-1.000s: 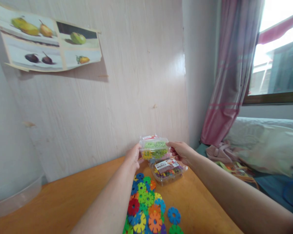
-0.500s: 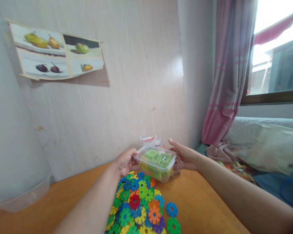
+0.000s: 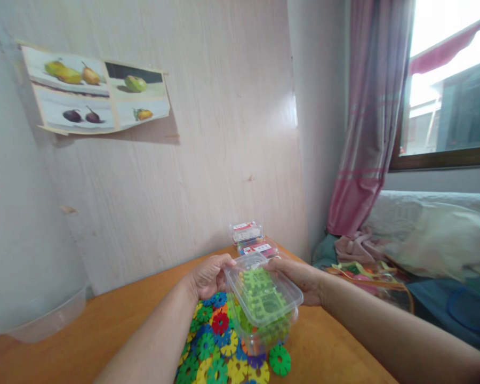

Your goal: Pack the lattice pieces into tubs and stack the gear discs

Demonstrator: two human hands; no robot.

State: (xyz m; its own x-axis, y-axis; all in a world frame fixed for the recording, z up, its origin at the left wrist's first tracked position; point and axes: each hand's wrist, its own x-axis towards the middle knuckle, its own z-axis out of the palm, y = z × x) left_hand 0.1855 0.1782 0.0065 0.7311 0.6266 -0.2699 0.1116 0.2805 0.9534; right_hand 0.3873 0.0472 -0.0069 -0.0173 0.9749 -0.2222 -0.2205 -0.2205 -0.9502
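Between my hands is a clear plastic box (image 3: 260, 298) with a lid, tilted and full of green and yellow toy pieces. My left hand (image 3: 213, 276) grips its far left corner, thumb on top. On the far right side, my right hand (image 3: 300, 280) holds the rim, its fingers partly hidden behind the box. Beneath and to the left of the box, a heap of notched plastic discs (image 3: 220, 341) in several colours lies on the orange table (image 3: 144, 309). The box covers part of the heap.
Two clear packs with printed labels (image 3: 256, 248) sit at the table's far end by the wall. A clear plastic tub (image 3: 48, 320) stands at the left. A fruit picture (image 3: 96, 96) hangs on the wall. Cloths and odds and ends (image 3: 368, 266) lie to the right.
The box has come nearer and turned, its lid now more visible and a longer side facing up. My right hand shifted from the side to the far edge, with its thumb lowered onto the box.
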